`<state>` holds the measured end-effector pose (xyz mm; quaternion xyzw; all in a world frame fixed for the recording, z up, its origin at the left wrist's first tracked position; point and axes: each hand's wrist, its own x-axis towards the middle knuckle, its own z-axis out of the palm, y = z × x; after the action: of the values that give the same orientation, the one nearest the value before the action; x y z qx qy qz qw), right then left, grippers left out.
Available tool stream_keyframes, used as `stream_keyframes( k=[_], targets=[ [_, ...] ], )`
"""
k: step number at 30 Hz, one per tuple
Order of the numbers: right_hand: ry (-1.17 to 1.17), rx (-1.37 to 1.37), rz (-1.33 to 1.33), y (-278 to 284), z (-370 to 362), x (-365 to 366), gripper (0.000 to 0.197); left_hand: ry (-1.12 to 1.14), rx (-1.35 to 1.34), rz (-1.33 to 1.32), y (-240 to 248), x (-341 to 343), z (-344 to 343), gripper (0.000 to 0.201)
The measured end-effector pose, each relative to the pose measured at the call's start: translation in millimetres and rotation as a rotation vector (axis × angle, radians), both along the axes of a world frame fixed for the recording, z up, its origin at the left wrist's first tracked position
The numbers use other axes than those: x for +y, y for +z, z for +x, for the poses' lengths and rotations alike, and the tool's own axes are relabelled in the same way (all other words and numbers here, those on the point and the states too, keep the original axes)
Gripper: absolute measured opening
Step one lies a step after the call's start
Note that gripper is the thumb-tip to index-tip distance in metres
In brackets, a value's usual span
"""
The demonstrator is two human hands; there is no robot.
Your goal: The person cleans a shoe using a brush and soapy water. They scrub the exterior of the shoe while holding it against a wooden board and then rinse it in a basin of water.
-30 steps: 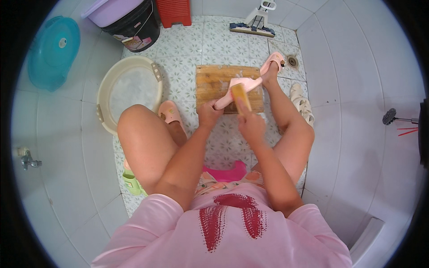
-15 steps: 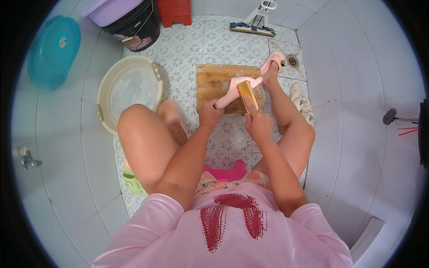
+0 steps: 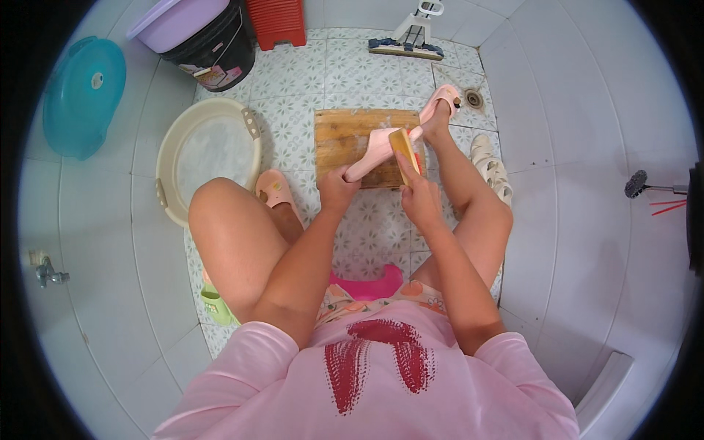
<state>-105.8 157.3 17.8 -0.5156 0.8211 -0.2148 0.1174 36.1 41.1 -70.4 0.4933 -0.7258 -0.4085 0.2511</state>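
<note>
My left hand [image 3: 338, 189] grips one end of a pale pink slipper [image 3: 370, 157], tilted over a wooden board [image 3: 339, 128]. A scrubbing brush [image 3: 404, 150] with a yellowish back is in my right hand [image 3: 422, 203], its index finger stretched along the back. The brush lies against the slipper's far part, and red bristles show at its right edge. That part of the slipper is partly hidden behind the brush. Wet whitish patches mark the board.
A cream basin [image 3: 165, 194] with cloudy water stands on the left, by my pink-clogged foot [image 3: 275, 189]. White sandals [image 3: 490, 169] lie right of my right leg. Farther back are a black bucket [image 3: 233, 55], a red plastic stool [image 3: 277, 22], a mop head [image 3: 405, 48] and a floor drain [image 3: 474, 98].
The brush has shifted slightly on the slipper and rolled, so red bristles now show on its right side rather than its left. Both hands keep their grip. The whole view has moved a little.
</note>
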Motion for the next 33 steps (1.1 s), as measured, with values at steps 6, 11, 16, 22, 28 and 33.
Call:
stream_keyframes(
  k=[6,11,16,22,28,33],
  targets=[
    [0.074,-0.535,-0.049,10,27,3,0.065,-0.019,0.045,0.023,5,2,0,0.024],
    [-0.021,-0.143,-0.122,-4,6,1,0.063,-0.018,0.080,-0.055,9,4,-3,0.025],
    [-0.129,-0.204,0.010,23,-7,-9,0.067,0.006,0.007,-0.092,6,2,-2,0.023],
    [0.107,-0.498,-0.002,4,21,0,0.064,0.001,0.075,-0.150,-3,3,-4,0.026],
    [-0.143,-0.227,-0.039,14,-21,-6,0.065,-0.038,-0.133,-0.140,-1,0,2,0.030],
    [-0.008,-0.259,-0.102,8,1,-4,0.069,0.032,-0.250,-0.151,23,2,17,0.027]
  ],
)
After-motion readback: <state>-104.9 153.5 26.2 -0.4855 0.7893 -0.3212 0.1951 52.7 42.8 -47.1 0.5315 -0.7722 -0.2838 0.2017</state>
